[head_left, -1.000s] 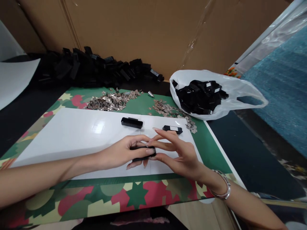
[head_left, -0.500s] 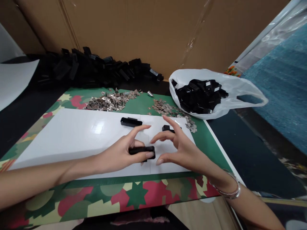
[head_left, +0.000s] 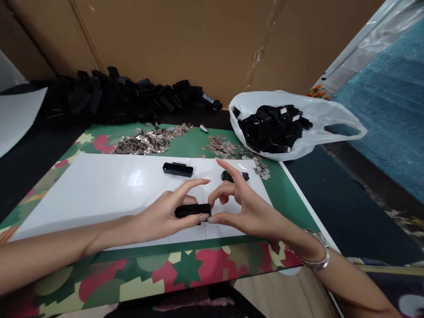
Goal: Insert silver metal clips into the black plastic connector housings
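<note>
My left hand (head_left: 174, 210) is closed around a small oblong black plastic housing (head_left: 192, 210), thumb along its near side. At the right end of that housing, the thumb and a bent finger of my right hand (head_left: 240, 201) pinch it, while another finger points up. Whether a small part sits between those fingertips is hidden. Beyond my left hand, a second black housing (head_left: 178, 169) lies on the white sheet (head_left: 109, 190). A third black piece (head_left: 247, 176) is partly covered by my right hand.
Small metal pieces lie in one heap (head_left: 149, 140) and a flatter scatter (head_left: 221, 146), with a metal cone (head_left: 203, 128) between. Behind is a pile of black parts (head_left: 132, 97). A white plastic bag (head_left: 326, 117) at right holds more. A cardboard wall (head_left: 165, 39) closes off the back.
My right hand has moved left and closed its thumb and finger onto the housing's right end. My left hand still holds the housing. The whole view has shifted slightly.
</note>
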A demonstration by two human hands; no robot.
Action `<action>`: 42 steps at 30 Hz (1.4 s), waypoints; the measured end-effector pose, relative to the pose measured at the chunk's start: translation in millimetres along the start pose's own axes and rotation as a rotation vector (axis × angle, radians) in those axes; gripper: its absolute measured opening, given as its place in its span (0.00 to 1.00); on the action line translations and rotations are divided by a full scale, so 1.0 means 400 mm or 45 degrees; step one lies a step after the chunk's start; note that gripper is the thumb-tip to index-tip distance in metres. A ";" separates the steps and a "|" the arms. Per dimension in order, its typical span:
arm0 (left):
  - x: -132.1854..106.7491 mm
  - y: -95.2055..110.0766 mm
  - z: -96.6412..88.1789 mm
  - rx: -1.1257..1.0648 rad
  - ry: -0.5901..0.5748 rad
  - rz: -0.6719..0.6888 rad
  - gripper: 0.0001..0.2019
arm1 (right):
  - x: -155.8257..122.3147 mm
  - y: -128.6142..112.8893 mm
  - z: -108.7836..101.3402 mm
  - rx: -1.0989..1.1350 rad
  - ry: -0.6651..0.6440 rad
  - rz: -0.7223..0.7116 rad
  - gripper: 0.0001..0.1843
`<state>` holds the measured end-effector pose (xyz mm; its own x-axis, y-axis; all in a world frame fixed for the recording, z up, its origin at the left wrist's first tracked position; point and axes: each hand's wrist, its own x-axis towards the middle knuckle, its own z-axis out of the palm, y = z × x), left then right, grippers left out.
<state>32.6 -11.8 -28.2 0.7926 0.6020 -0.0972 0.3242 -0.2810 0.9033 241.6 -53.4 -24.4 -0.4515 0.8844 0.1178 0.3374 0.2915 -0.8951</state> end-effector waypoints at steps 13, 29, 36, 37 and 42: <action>-0.001 -0.023 0.032 0.229 0.191 0.021 0.22 | 0.004 -0.008 0.022 -0.148 0.321 0.151 0.46; -0.004 -0.031 0.043 0.309 0.199 -0.157 0.22 | 0.001 0.011 0.053 -0.218 0.507 0.198 0.28; -0.002 -0.035 0.040 0.246 0.184 -0.060 0.23 | 0.016 -0.002 0.008 -0.170 0.195 0.268 0.35; -0.002 -0.037 0.041 0.240 0.186 -0.043 0.23 | 0.018 -0.003 0.005 -0.160 0.180 0.255 0.37; -0.006 -0.039 0.044 0.208 0.201 0.032 0.24 | 0.022 0.007 0.011 -0.136 0.159 0.124 0.38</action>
<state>34.6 -22.0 -49.2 0.7151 0.6990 0.0029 0.3948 -0.4073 0.8235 234.7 -46.4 -27.7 -0.3082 0.9469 0.0911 0.4633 0.2330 -0.8550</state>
